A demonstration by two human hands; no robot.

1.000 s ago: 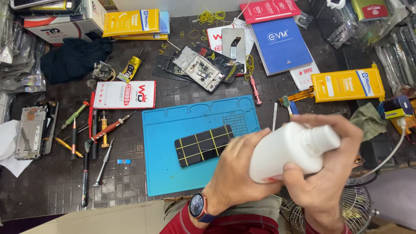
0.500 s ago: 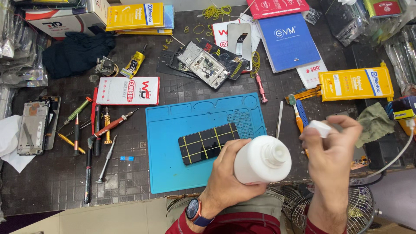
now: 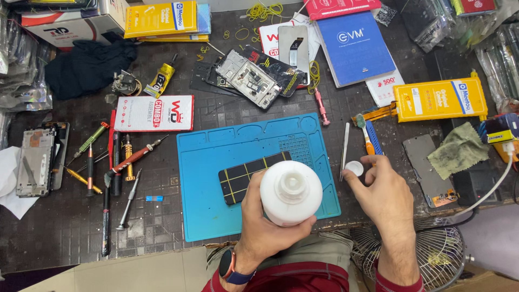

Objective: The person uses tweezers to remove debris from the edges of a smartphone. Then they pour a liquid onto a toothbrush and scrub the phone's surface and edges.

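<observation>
My left hand (image 3: pixel 265 221) grips a white plastic bottle (image 3: pixel 290 192) upright above the near edge of the blue work mat (image 3: pixel 216 162); its neck is uncovered. Just behind the bottle, a black phone screen with yellow tape lines (image 3: pixel 248 176) lies on the mat. My right hand (image 3: pixel 381 194) rests on the dark bench to the right of the mat, fingertips touching the small white cap (image 3: pixel 354 168) that sits on the bench. Metal tweezers (image 3: pixel 344 151) lie next to the cap.
Screwdrivers and picks (image 3: pixel 116 162) lie left of the mat, with a phone frame (image 3: pixel 35 162) at the far left. An opened phone (image 3: pixel 248 78), a glue tube (image 3: pixel 161 81), boxes and a blue booklet (image 3: pixel 357 46) crowd the back. A grey panel (image 3: pixel 427 165), green cloth (image 3: pixel 459 151) and fan grille (image 3: pixel 432 254) are on the right.
The cap came off the bottle in my right hand, which then went down to the bench right of the mat. My left hand has lowered the bottle and turned it upright.
</observation>
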